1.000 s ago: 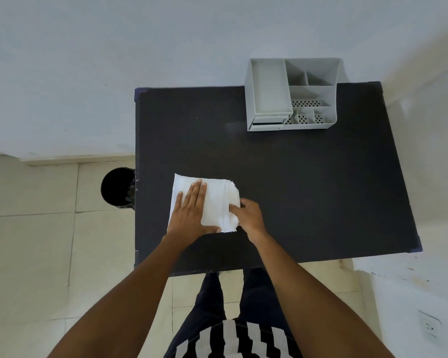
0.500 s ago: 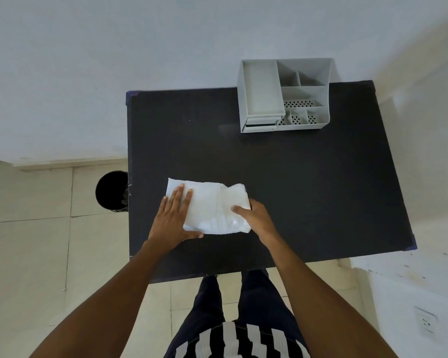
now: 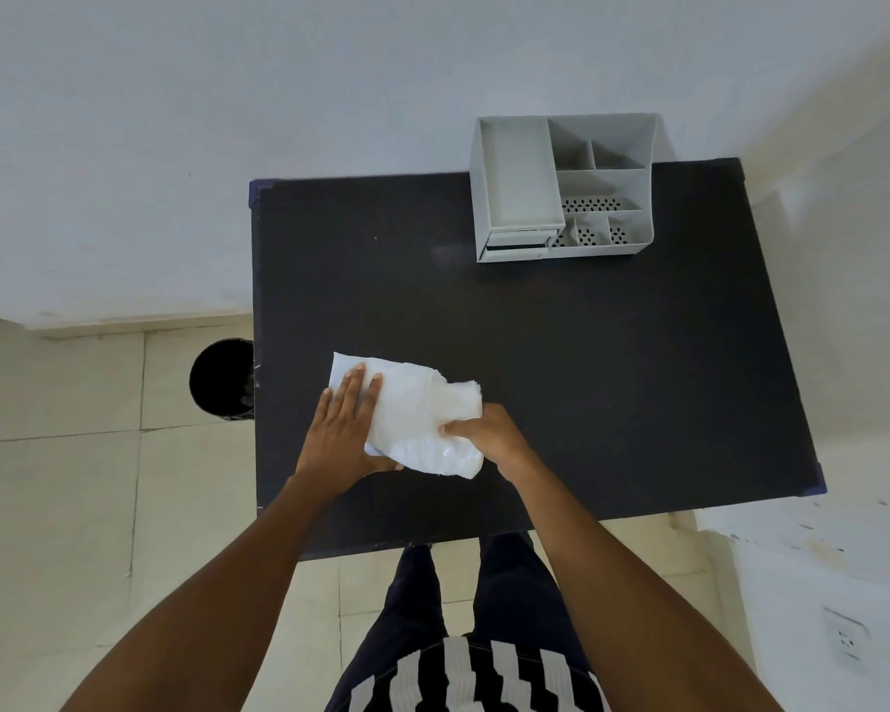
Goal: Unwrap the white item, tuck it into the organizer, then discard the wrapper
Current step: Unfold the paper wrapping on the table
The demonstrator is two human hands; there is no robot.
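Observation:
A white item (image 3: 458, 403) lies partly inside a thin clear-white wrapper (image 3: 412, 418) on the near left part of the black table (image 3: 612, 377). My left hand (image 3: 345, 429) grips the wrapper's left end, fingers on top and thumb below. My right hand (image 3: 489, 436) pinches the item's right end, which sticks out of the wrapper's open side. The grey organizer (image 3: 561, 190) with several compartments stands at the table's far edge, to the right, well away from both hands.
A black round bin (image 3: 222, 380) stands on the tiled floor just left of the table. A white wall runs behind the table. A white ledge (image 3: 818, 531) with a wall socket is at the near right.
The bundle has lifted and crumpled. My right hand has drawn the white item further out to the right while my left hand holds the wrapper's left end.

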